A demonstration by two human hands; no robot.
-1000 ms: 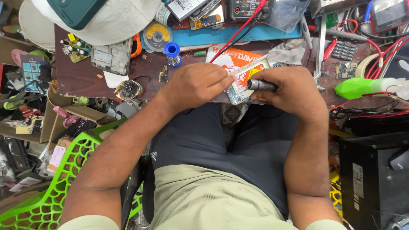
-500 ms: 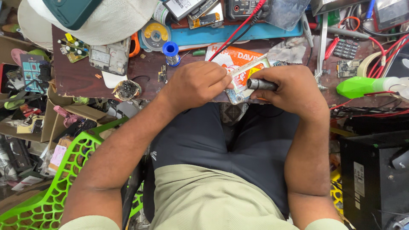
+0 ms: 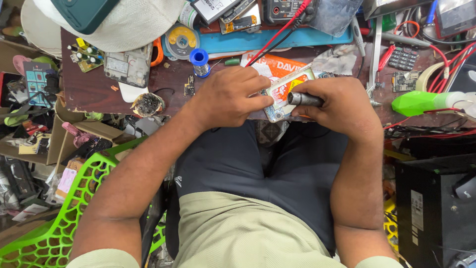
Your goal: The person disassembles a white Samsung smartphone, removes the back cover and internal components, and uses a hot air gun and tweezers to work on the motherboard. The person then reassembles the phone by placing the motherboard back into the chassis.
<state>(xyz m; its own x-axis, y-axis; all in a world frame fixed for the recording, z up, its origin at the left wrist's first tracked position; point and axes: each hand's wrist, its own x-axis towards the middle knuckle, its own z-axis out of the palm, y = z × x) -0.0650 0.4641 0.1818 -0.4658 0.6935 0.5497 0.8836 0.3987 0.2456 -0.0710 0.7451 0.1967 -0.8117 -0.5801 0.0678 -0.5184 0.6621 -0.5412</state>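
Seated at a cluttered counter, a person pins a small phone-like device against its front edge, left hand pressed flat with fingers curled to steady it. Meanwhile the right hand grips a dark cylindrical tool, tip angled toward the device; a blue solder spool stands near.

Single head-worn view, steeply downward and close over lap and cluttered workbench, edges perhaps cropped.
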